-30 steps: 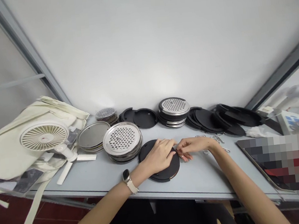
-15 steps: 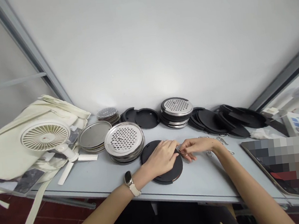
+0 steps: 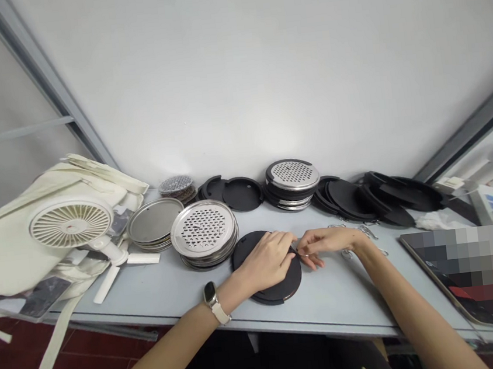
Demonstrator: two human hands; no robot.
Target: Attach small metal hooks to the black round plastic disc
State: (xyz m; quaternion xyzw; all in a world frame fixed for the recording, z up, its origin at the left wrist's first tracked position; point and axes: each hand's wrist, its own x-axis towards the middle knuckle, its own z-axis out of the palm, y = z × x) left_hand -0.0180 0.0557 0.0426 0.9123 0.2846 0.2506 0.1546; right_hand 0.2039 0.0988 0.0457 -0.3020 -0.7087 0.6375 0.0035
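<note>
Left hand [image 3: 267, 260] lies palm-down over a round black disc [image 3: 279, 291], fingers curled toward the disc's right edge; cannot tell whether it grips the disc or only presses on it. Smartwatch [image 3: 211, 297] with pale strap on left wrist, forearm reaching in from lower left. Right hand [image 3: 328, 241] comes in from lower right, narrow pinch: thumb and forefinger close on a small metal piece [image 3: 298, 250] just at the disc's rim, touching the left fingertips. Piece too small to identify. The disc sits on a short stack, flat on a pale grey table [image 3: 329, 305], near the front edge, between the hands and the body. Just left of it, touching or nearly so, a stack of perforated steel grater plates [image 3: 203, 228]. Beyond: plain steel discs [image 3: 154, 220], a small mesh stack [image 3: 176, 184], black discs [image 3: 242, 194], a second grater stack [image 3: 292, 175], and overlapping black rings [image 3: 340, 198]. Loose wire hooks [image 3: 368, 231] lie just right of the right hand. Far left, a white clip-on fan [image 3: 71, 223] rests on a canvas bag [image 3: 11, 256]. Nothing lies between hands and disc. Lower right, a flat item [image 3: 468, 278] is pixelated, unreadable.
</note>
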